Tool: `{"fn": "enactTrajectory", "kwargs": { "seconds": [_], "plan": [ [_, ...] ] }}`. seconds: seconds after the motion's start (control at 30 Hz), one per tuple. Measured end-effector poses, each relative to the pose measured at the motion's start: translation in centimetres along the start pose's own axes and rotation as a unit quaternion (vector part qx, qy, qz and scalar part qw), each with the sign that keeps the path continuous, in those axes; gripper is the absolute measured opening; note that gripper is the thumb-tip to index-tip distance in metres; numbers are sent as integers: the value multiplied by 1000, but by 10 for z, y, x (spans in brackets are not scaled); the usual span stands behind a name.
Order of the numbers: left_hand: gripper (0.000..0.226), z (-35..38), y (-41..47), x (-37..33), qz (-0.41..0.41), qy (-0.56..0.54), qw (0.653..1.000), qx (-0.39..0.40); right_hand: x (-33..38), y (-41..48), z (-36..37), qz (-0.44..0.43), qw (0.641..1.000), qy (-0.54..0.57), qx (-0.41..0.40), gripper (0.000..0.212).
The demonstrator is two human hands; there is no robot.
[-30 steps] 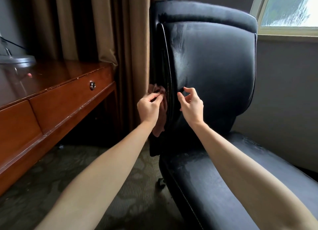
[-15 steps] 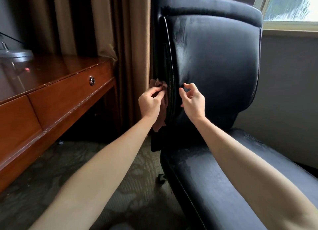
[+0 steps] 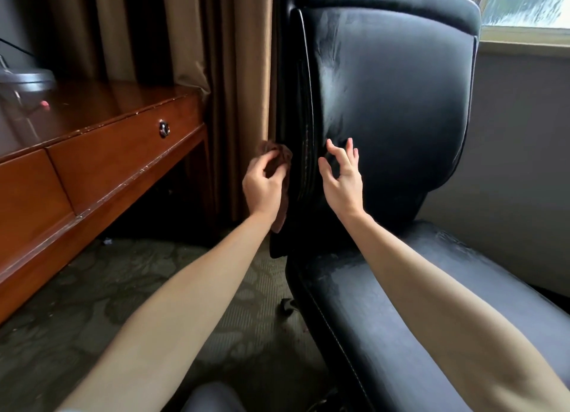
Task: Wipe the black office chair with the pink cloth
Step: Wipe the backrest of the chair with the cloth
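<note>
The black office chair [image 3: 398, 109] fills the right half of the view, its backrest upright and its seat reaching toward me. My left hand [image 3: 262, 186] grips the pink cloth [image 3: 279, 160] against the backrest's left side edge; the cloth looks dark in shadow and part of it hangs below my hand. My right hand [image 3: 342, 177] hovers in front of the lower backrest with fingers spread and loosely bent, holding nothing. Whether its fingertips touch the leather is unclear.
A wooden desk [image 3: 92, 152] with a drawer knob [image 3: 164, 129] stands on the left, a grey lamp base [image 3: 24, 78] on top. Brown curtains [image 3: 216, 57] hang behind. A window [image 3: 524, 4] sits top right. Patterned carpet [image 3: 92, 303] and a chair castor [image 3: 288, 306] lie below.
My right hand has let go of its pinch and spread its fingers before the backrest. My left hand stays on the cloth at the chair's side edge. The view moved slightly closer.
</note>
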State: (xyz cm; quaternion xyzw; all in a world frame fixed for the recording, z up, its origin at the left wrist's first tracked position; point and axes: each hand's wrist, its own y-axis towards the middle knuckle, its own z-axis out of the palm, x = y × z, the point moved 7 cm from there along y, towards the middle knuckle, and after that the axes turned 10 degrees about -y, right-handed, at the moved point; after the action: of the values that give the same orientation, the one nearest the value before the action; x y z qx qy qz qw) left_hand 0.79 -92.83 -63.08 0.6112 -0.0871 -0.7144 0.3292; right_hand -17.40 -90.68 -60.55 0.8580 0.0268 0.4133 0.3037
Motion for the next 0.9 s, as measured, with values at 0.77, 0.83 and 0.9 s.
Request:
{"fn": "enactTrajectory", "kwargs": {
  "seconds": [0.77, 0.83, 0.9],
  "plan": [
    [41, 15, 43, -4, -93, -47, 994, 44, 3, -5, 5, 4, 1000, 4, -10, 41],
    [41, 23, 65, -19, -93, -77, 991, 54, 6, -6, 7, 4, 1000, 6, -5, 41],
    [41, 27, 74, -18, -112, -98, 986, 70, 7, -7, 10, 8, 1000, 9, 0, 42]
  ]
}}
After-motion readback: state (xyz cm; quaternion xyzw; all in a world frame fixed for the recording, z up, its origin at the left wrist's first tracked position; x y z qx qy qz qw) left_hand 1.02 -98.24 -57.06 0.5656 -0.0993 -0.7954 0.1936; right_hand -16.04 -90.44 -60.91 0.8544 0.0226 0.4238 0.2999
